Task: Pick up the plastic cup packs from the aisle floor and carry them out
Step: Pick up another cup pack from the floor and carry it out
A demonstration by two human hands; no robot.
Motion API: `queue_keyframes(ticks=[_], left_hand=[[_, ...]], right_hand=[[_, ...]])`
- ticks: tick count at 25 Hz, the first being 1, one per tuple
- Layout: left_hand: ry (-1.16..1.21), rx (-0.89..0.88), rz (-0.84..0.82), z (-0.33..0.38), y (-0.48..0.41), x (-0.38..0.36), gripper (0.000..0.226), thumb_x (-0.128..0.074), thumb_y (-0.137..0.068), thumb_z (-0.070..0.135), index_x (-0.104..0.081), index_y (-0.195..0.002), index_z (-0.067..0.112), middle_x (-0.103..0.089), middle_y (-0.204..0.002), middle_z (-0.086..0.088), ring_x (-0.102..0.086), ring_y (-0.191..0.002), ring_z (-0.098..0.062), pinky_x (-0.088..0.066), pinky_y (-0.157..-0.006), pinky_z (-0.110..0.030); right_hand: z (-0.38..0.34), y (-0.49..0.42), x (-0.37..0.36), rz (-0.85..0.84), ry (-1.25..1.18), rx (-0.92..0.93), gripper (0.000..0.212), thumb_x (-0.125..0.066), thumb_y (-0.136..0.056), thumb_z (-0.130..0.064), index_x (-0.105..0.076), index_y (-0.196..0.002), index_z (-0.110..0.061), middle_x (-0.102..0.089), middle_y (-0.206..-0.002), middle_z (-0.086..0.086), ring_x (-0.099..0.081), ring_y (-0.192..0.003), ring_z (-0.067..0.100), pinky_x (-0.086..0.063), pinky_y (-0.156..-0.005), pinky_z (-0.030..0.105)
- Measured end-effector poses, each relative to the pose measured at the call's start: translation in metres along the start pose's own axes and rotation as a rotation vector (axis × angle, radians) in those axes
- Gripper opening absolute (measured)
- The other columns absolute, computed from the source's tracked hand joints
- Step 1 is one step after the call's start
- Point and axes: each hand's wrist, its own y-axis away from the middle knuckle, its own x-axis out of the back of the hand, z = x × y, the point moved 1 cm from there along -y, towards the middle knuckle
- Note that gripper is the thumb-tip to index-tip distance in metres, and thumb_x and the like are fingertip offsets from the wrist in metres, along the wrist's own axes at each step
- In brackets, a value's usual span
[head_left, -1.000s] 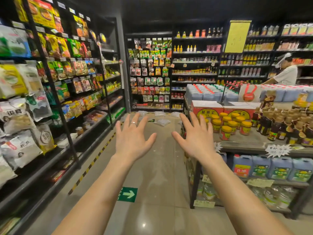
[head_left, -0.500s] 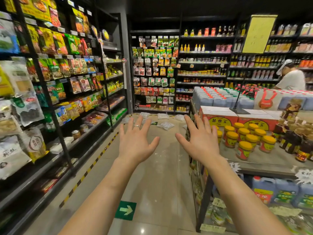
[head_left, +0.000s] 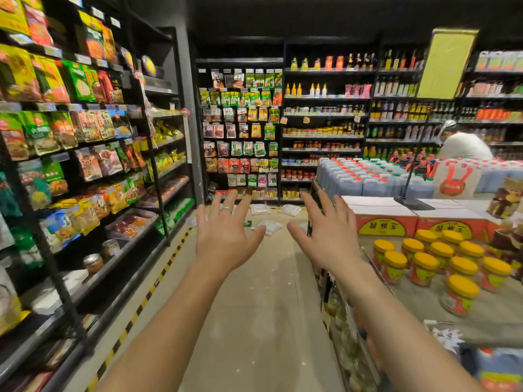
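Several clear plastic cup packs lie on the tan aisle floor far ahead: one (head_left: 271,227) between my hands, one (head_left: 259,209) behind it, another (head_left: 289,209) to its right. My left hand (head_left: 223,236), with a ring on one finger, is stretched out in front of me, fingers spread and empty. My right hand (head_left: 325,236) is held out beside it, also spread and holding nothing. Both hands are well short of the packs. A further pack at the left (head_left: 192,221) is partly hidden by my left hand.
Black shelves of snack bags (head_left: 85,165) line the left, edged by a yellow-black floor stripe (head_left: 158,278). On the right a display table (head_left: 481,306) carries yellow-lidded jars (head_left: 424,267), red boxes and blue jugs. A back shelf (head_left: 243,137) closes the aisle. A person in white (head_left: 464,145) stands far right.
I have moved forward along the aisle; the shelves, table and cup packs are nearer and larger. Both hands stay stretched out, spread and empty.
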Motion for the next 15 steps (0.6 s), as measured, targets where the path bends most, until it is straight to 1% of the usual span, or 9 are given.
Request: queue_keyframes(ticks=[2, 5, 7, 12, 15], left_hand=[[0.001, -0.017, 0.031, -0.021, -0.035, -0.012, 0.072, -0.030, -0.092, 0.070, -0.020, -0.154, 0.035, -0.015, -0.164, 0.003, -0.005, -0.151, -0.024, -0.006, -0.120, -0.053], [0.009, -0.045, 0.030, -0.042, -0.078, -0.031, 0.071, -0.033, -0.092, 0.069, -0.020, -0.154, 0.035, -0.015, -0.164, 0.002, -0.007, -0.151, -0.025, -0.007, -0.120, -0.053], [0.013, -0.058, 0.037, -0.050, -0.102, -0.044, 0.072, -0.033, -0.092, 0.069, -0.019, -0.154, 0.035, -0.015, -0.164, 0.002, -0.007, -0.151, -0.025, -0.008, -0.120, -0.054], [0.021, -0.072, 0.046, -0.063, -0.162, -0.084, 0.072, -0.034, -0.092, 0.068, -0.020, -0.154, 0.035, -0.017, -0.163, 0.000, -0.008, -0.151, -0.026, -0.009, -0.120, -0.055], [0.034, -0.080, 0.056, -0.062, -0.200, -0.115, 0.071, -0.037, -0.092, 0.067, -0.021, -0.153, 0.035, -0.018, -0.163, 0.000, -0.009, -0.151, -0.026, -0.010, -0.120, -0.055]], right_hand=[[-0.014, -0.032, -0.018, 0.000, 0.004, -0.014, 0.072, -0.032, -0.092, -0.069, -0.013, -0.154, -0.039, -0.014, -0.163, 0.005, -0.005, -0.150, 0.031, -0.010, -0.119, 0.051], [-0.027, -0.072, -0.045, 0.002, -0.005, -0.037, 0.072, -0.031, -0.091, -0.069, -0.015, -0.154, -0.038, -0.015, -0.163, 0.005, -0.006, -0.150, 0.031, -0.009, -0.119, 0.052], [-0.032, -0.095, -0.061, 0.011, 0.001, -0.046, 0.073, -0.028, -0.089, -0.071, -0.016, -0.154, -0.038, -0.016, -0.163, 0.004, -0.007, -0.149, 0.031, -0.010, -0.119, 0.052], [-0.027, -0.158, -0.102, -0.030, 0.007, -0.061, 0.071, -0.028, -0.093, -0.069, -0.011, -0.155, -0.038, -0.008, -0.164, 0.002, -0.001, -0.150, 0.030, -0.006, -0.119, 0.051], [-0.015, -0.197, -0.134, -0.022, 0.002, -0.061, 0.071, -0.026, -0.093, -0.069, -0.010, -0.155, -0.039, -0.008, -0.164, 0.002, -0.001, -0.150, 0.030, -0.006, -0.119, 0.051]])
